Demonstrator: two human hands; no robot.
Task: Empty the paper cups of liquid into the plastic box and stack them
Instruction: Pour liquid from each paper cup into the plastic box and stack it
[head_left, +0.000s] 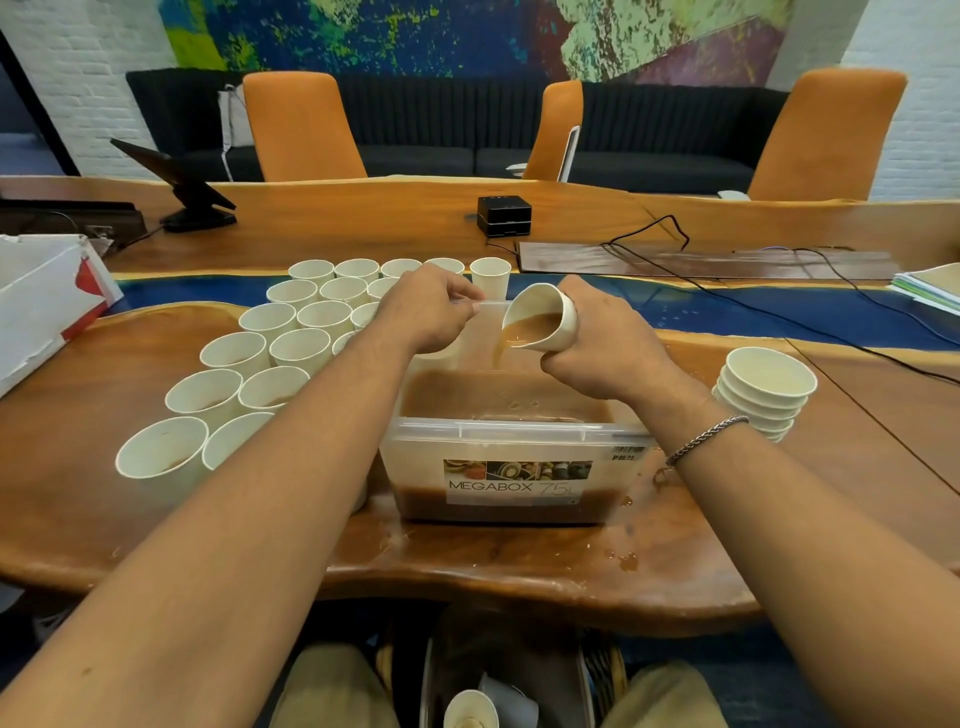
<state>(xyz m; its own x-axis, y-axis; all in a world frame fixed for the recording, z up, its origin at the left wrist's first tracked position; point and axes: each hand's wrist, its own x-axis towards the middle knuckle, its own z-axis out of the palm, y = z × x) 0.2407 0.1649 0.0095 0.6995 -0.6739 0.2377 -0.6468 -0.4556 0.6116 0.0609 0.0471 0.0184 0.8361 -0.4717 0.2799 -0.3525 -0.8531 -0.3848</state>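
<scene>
Midway, the right hand (597, 338) gripped a tilted cup (545, 317), pouring into the box (514, 447); left hand (431, 312) pinched its far rim. Few cups stacked right (761, 392), many waited left (270, 353).

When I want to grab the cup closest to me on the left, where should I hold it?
Hold the nearest cup around its side wall, about halfway up, coming from the near left. It stands upright with brown liquid inside, so keep it level. Another cup touches its right side, leaving no finger room there.
</scene>
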